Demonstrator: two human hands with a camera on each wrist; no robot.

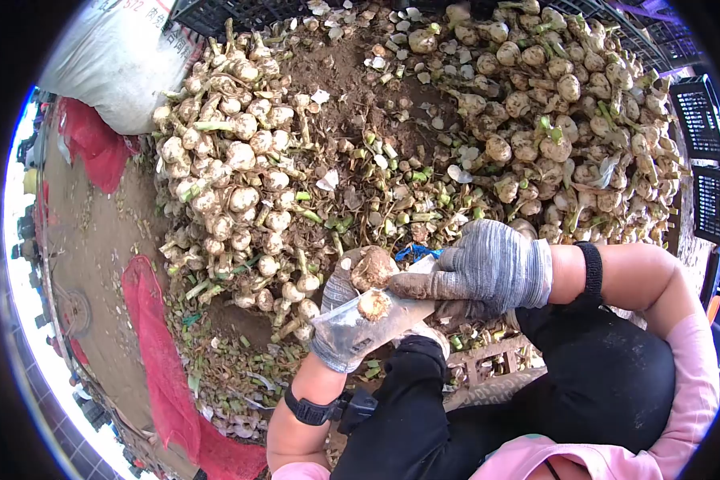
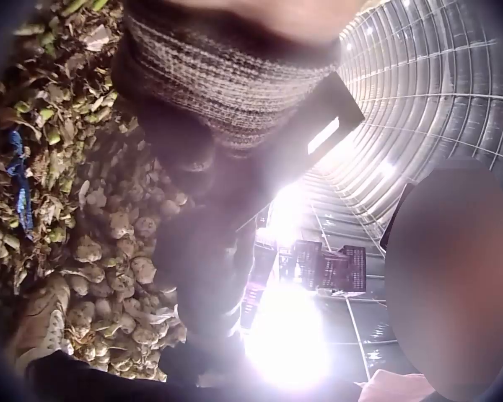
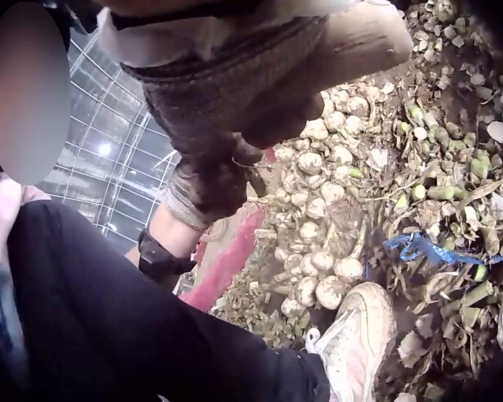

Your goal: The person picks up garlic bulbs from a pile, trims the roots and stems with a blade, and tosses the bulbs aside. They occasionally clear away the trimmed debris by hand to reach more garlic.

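Observation:
In the head view the gloved left hand (image 1: 338,346) holds a soil-stained garlic bulb (image 1: 373,269), root side up. A round cut piece (image 1: 374,305) lies just below the bulb on a broad, flat, pale blade (image 1: 340,322). The gloved right hand (image 1: 492,268) grips the tool at the blade's right end, its forefinger stretched toward the bulb. Right wrist view: the right glove (image 3: 226,92) is dark and close, with the left hand (image 3: 208,194) beyond it. In the left wrist view the left glove (image 2: 230,84) is in shadow and its fingertips are unclear.
Garlic heaps lie at left (image 1: 240,156) and right (image 1: 568,120), with stem trimmings (image 1: 392,200) between them. Black crates (image 1: 698,116) stand at the right edge, a white sack (image 1: 124,64) at upper left. Red netting (image 1: 156,352) and a blue strip (image 1: 416,253) lie on the ground.

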